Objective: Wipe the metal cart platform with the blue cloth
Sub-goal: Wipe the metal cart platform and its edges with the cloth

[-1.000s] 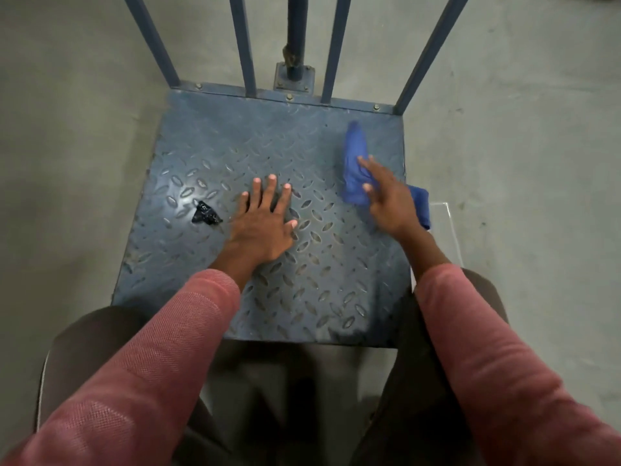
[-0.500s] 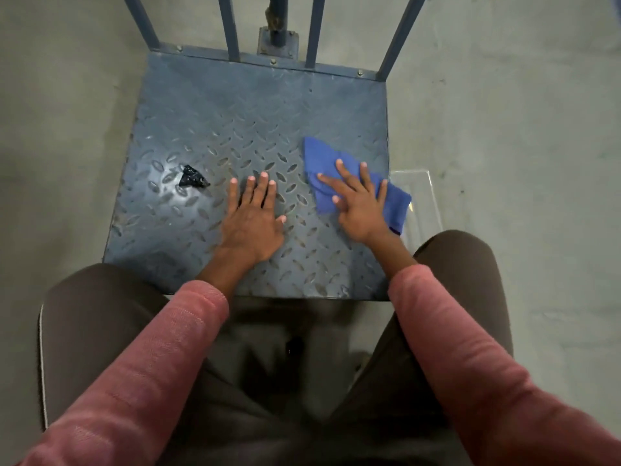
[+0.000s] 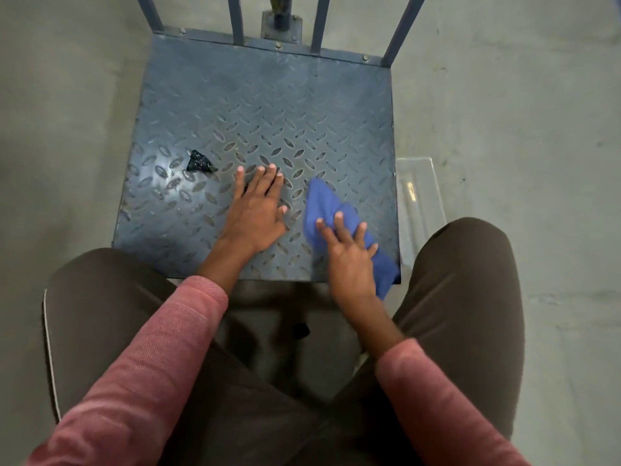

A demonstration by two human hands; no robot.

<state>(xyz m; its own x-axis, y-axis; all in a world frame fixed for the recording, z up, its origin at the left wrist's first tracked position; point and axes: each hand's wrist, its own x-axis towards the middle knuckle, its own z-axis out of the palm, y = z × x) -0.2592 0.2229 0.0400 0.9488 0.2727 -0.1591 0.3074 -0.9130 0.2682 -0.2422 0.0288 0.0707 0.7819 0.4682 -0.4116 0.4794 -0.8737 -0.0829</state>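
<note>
The platform (image 3: 268,105) was a blue-grey metal plate with a raised diamond tread, seen from above, with blue upright bars (image 3: 235,18) bolted along its far edge. The person crouched at its near edge, knees in dark trousers (image 3: 111,297) spread to either side and pink sleeves (image 3: 161,358) reaching forward.

The right hand (image 3: 349,253) lay palm down on the cloth (image 3: 327,203) at the near right part of the platform. Its fingers (image 3: 338,220) were spread apart and flat, pressing the cloth against the plate rather than closing around it. The cloth was bunched: one end stuck out past the fingertips toward the far left, and the other end trailed under the palm to the platform's near right corner, where a fold hung just over the near edge.

The left hand (image 3: 257,210) rested flat on the bare plate just left of the cloth, fingers straight and close together, holding nothing. It did not touch the cloth.

A small black scrap (image 3: 200,162) lay on the plate to the far left of the left hand, near its fingertips but apart from them. The tread around it on the left side showed a pale sheen.

On the grey floor (image 3: 521,129) just right of the platform sat a clear plastic tray (image 3: 421,200), beside the right knee.
</note>
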